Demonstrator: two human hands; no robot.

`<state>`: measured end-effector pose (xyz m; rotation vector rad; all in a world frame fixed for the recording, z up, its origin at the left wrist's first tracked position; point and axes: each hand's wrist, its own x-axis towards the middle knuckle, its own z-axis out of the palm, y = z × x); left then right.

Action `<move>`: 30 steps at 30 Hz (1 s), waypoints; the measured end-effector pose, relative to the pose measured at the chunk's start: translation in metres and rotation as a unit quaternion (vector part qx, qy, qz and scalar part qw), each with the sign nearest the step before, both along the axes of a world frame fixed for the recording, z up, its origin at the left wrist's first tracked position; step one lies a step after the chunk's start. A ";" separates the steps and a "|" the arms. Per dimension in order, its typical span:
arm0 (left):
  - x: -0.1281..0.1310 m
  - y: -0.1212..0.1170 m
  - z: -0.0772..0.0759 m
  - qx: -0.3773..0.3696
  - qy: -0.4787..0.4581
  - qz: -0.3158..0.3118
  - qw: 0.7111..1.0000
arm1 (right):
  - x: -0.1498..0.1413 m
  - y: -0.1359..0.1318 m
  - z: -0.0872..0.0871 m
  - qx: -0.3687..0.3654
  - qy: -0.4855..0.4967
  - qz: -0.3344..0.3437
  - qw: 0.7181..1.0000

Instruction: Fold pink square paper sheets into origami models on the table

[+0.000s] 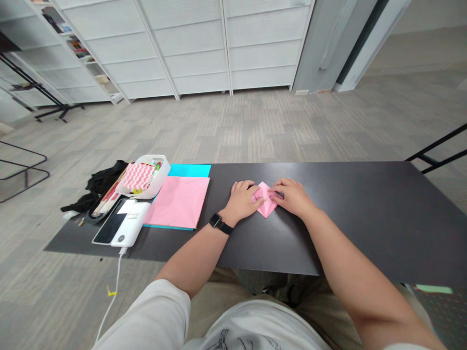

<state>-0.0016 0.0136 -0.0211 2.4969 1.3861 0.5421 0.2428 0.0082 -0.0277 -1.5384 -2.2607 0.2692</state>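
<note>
A small folded pink paper (265,204) lies on the black table (365,218) in front of me. My left hand (242,198), with a black watch on its wrist, rests on the paper's left side with fingers pressed flat on it. My right hand (294,196) presses down on the paper's right side, fingertips meeting near the paper's middle. Both hands hold the paper down against the table.
A stack of pink paper sheets (178,201) on cyan sheets (189,170) lies to the left. Further left sit a white tray (144,177) with patterned paper, a phone on a white power bank (122,222) with a cable, and black cloth (104,181).
</note>
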 end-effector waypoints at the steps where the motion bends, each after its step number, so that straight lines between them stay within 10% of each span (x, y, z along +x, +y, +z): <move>1: 0.001 0.000 0.000 0.003 -0.006 -0.001 1.000 | -0.001 0.000 0.000 0.002 -0.003 0.006 1.000; 16: -0.006 0.010 -0.003 0.019 -0.048 0.057 0.997 | 0.000 0.002 -0.009 0.016 -0.038 -0.046 0.998; 30: -0.007 0.006 0.004 -0.018 0.009 -0.094 0.995 | 0.008 0.002 -0.007 -0.005 -0.055 -0.006 0.998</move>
